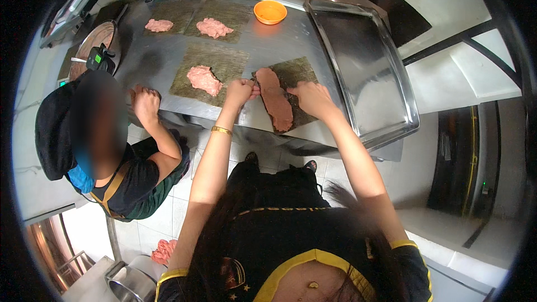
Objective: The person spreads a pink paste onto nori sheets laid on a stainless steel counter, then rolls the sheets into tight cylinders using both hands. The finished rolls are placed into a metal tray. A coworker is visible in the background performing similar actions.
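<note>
A dark green seaweed sheet [304,71] lies in front of me, with a long strip of pinkish ground meat [273,96] spread down its left part. At the sheet's left edge my left hand [243,91] is closed, its fingertips pinched together beside the meat; what they hold, if anything, is too small to tell. My right hand [311,99] rests over the right part of the sheet, index finger stretched toward the meat and other fingers partly curled. Left of my left hand is another seaweed sheet [224,59] with a meat mound [204,80].
Two more seaweed sheets with meat [214,28] lie farther back. An orange bowl [270,12] stands at the far side of the steel table [168,81], a large metal tray [363,67] at right. Beside me at left, a co-worker's hand [146,104] is near a round metal bowl [114,42].
</note>
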`<action>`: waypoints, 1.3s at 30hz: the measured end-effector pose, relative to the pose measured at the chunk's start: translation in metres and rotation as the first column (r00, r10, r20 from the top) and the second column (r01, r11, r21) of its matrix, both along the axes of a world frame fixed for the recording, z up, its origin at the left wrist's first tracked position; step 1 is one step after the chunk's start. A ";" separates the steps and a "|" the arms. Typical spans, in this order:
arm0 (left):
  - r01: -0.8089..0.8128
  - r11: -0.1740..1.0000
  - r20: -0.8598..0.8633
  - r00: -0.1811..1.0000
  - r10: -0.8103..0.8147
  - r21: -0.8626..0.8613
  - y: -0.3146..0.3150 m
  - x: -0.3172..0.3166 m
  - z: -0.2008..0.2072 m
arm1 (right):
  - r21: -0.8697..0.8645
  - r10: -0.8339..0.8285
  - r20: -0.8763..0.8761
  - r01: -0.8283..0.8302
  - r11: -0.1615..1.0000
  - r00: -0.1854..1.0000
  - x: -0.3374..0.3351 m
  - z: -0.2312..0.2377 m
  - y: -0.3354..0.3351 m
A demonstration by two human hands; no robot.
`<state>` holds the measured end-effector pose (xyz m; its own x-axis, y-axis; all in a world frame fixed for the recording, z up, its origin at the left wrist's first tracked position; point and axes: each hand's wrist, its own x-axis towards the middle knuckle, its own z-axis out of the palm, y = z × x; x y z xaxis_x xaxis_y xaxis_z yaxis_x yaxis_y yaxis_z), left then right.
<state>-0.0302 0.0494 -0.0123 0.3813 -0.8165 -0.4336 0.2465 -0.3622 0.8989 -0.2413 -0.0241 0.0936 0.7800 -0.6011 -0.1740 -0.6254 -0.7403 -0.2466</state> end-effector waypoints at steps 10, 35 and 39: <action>0.088 0.996 -0.168 0.982 -0.082 0.025 0.007 -0.003 0.020 | 0.212 -0.006 0.027 0.000 0.977 1.000 -0.031 0.028 -0.017; 0.178 0.981 -0.280 0.948 -0.152 0.072 0.036 -0.023 0.042 | -0.091 0.080 0.080 -0.073 0.993 0.994 -0.020 0.017 -0.010; 0.209 0.977 -0.301 0.935 -0.186 0.043 0.034 -0.026 0.040 | -0.104 0.095 -0.029 -0.097 0.990 0.995 -0.013 0.002 -0.025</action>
